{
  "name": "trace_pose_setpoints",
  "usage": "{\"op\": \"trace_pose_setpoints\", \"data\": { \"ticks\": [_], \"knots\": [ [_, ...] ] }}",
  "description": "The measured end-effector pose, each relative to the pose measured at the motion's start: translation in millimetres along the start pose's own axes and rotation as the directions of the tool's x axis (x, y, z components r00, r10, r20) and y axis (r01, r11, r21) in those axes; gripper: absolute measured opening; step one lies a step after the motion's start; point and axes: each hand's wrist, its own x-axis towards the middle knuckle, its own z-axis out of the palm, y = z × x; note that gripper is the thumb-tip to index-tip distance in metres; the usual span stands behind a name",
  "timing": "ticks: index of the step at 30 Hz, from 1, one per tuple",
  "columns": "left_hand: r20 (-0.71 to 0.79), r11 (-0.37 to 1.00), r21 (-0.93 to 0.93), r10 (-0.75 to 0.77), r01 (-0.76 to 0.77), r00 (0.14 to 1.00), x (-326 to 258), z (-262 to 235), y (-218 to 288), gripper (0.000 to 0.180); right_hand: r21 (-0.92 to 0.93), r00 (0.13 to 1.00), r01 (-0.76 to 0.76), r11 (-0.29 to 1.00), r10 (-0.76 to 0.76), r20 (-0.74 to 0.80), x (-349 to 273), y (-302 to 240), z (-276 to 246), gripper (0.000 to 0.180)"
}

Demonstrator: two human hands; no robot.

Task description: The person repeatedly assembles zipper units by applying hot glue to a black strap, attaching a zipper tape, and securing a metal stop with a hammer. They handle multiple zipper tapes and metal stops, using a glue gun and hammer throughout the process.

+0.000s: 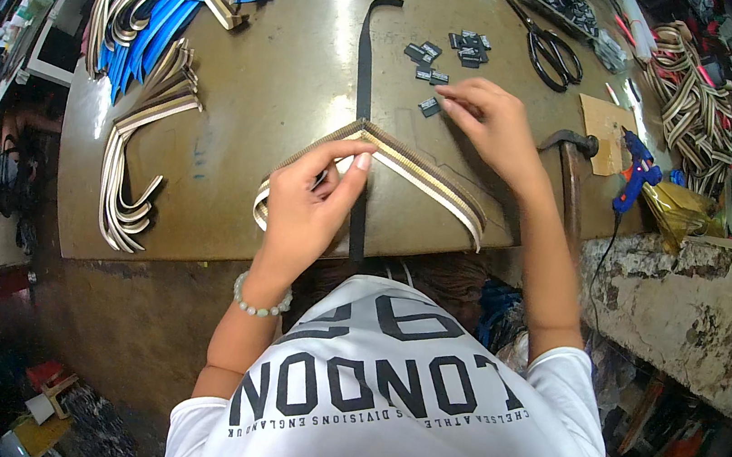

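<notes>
My left hand (311, 194) pinches a striped strap (427, 177) in brown, cream and white near its folded corner. The strap forms an upside-down V, one arm sloping right and the other partly hidden behind the hand. Under the corner runs a narrow black strip (366, 64), from the far part of the table to its near edge. To the right, my right hand (493, 125) has thumb and forefinger drawn together beside a small black label (429, 107). Whether anything sits between those fingertips is too small to make out. More black labels (470, 51) lie in loose groups just beyond.
Striped straps (134, 145) and blue strips (152, 38) lie at left. Black-handled scissors (547, 54), a tray of labels (562, 6), a hammer (571, 162), a cardboard piece (604, 134) and a blue glue gun (638, 171) are at right, near piled straps (687, 104).
</notes>
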Motion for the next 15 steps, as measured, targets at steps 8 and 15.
{"op": "trace_pose_setpoints", "data": {
  "ticks": [8,15],
  "knots": [
    [-0.078,0.992,0.103,-0.069,0.077,0.995,-1,-15,4,0.018,0.022,0.977,0.128,0.992,-0.13,0.17,2,-27,3,0.012],
    [0.17,0.976,0.218,-0.013,-0.025,0.985,9,-13,9,0.02,0.152,0.922,0.28,0.948,-0.31,0.233,-18,-77,11,0.012]
  ]
}}
